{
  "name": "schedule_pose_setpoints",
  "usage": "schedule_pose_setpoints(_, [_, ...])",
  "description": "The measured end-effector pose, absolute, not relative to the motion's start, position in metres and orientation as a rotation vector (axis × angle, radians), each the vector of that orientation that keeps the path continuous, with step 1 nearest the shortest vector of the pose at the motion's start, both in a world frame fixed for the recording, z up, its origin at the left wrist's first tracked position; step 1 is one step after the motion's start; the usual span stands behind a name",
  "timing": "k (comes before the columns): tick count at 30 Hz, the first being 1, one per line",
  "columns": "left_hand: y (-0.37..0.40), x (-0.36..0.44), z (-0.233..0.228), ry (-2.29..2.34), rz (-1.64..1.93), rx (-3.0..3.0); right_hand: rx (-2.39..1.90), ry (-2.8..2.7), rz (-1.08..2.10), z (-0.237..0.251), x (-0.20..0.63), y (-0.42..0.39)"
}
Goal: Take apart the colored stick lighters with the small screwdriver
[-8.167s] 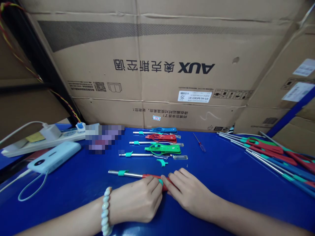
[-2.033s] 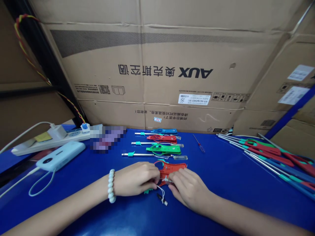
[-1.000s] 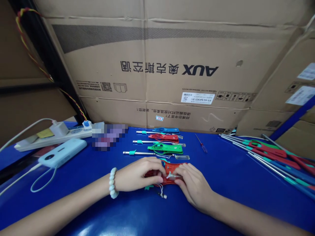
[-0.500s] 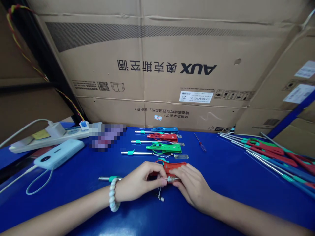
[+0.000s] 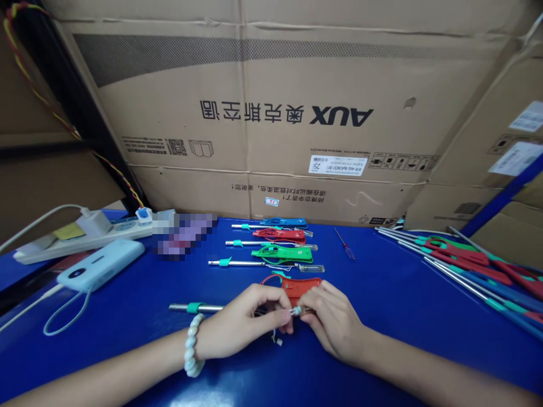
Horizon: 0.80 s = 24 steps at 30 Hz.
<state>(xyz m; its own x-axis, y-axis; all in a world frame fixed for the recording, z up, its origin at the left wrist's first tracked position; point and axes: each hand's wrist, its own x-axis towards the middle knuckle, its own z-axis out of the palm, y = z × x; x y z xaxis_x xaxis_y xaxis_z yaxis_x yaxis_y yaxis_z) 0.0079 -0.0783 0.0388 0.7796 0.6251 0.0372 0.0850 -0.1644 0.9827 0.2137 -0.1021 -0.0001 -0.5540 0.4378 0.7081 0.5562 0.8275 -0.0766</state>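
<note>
Pinched by the right hand, a small pale fitting points its left end at the left hand (thumb and fingers curled close; I cannot tell whether they grip it). Behind both hands, printed cardboard stands upright along the blue table. On that table, just beyond the fitting, lies a red shell with its hollow side up. A metal tube reaches out past the left hand, ringed by a teal collar. Smallest, a white connector shows just below the left hand.
</note>
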Motion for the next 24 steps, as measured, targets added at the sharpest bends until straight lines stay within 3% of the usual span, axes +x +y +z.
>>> schedule_pose_setpoints(24, [-0.084,0.018,0.027,0.522,0.678,1.507,-0.628,-2.221,-0.208,-0.004,0.213,-0.102])
